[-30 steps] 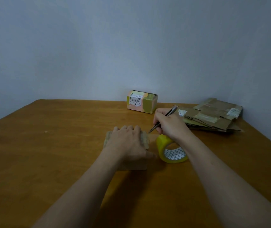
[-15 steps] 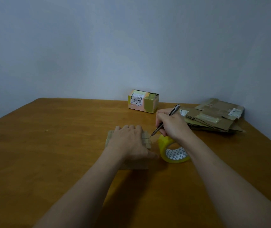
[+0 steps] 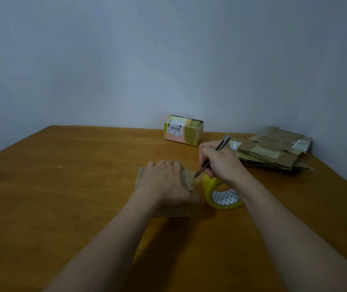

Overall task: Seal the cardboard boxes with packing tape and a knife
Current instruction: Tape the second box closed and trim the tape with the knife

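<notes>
Small cardboard box [image 3: 186,181], yellow tape roll [image 3: 221,196] just rt, knife [image 3: 223,143] tip btwn.

White barcode label [image 3: 175,128] on the front of the small box [image 3: 191,135]: bars above a row of digits, too small to read. Two white stickers [image 3: 300,144] on the flattened cardboard [image 3: 273,159]: print illegible. Repeating triangle pattern on the inner core of the tape roll [image 3: 209,186]. Nothing legible elsewhere.
</notes>
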